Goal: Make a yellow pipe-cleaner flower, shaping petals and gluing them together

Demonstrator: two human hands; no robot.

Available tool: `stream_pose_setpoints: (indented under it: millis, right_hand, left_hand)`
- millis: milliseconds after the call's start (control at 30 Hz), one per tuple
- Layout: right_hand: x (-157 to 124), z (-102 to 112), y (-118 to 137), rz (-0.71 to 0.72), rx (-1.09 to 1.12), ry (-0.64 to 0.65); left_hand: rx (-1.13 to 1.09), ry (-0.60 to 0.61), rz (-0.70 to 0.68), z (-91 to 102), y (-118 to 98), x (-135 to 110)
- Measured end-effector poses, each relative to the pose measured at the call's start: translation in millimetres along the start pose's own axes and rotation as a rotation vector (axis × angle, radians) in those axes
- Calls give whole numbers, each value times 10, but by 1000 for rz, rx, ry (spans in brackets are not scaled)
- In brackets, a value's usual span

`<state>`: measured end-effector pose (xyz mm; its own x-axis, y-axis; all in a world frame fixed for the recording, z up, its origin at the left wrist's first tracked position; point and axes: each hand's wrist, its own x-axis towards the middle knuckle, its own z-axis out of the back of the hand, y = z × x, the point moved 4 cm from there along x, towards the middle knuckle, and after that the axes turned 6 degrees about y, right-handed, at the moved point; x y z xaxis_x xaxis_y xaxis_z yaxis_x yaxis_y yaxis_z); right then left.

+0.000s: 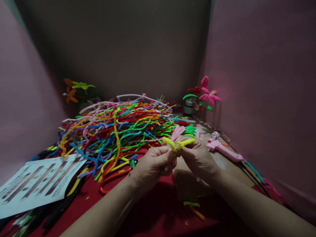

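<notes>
Yellow petals (188,142), likely soft, light, spread toward ten and two o'clock; left hand (156,162) and right hand (198,157) aptly pinch their base.

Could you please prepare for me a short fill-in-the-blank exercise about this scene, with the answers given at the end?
1. The left hand and the right hand pinch a piece with two spread strips coloured ____.
2. The glue gun has a body coloured ____.
3. On the person's ____ side lies the printed sheet.
4. The cloth under the sheet and the heap of fuzzy stems is coloured ____.

Missing words: yellow; pink; left; red.
</notes>
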<state>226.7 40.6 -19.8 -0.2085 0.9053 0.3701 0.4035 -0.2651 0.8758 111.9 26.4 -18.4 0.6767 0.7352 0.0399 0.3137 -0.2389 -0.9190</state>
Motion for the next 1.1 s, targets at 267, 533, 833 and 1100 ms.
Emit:
stream_pose_setpoints:
  millis: [267, 533, 833, 1100]
  right_hand:
    - [-25, -54, 59, 2, -72, 89]
    - [-44, -48, 80, -63, -100, 149]
    - [-56, -77, 104, -38, -39, 98]
    - [-78, -126, 96, -87, 77, 113]
  left_hand:
    - [-122, 107, 47, -1, 50, 1]
    - [-104, 128, 121, 7, 57, -30]
    - [-65, 91, 105, -26, 26, -15]
    - [209, -86, -72, -1, -111, -13]
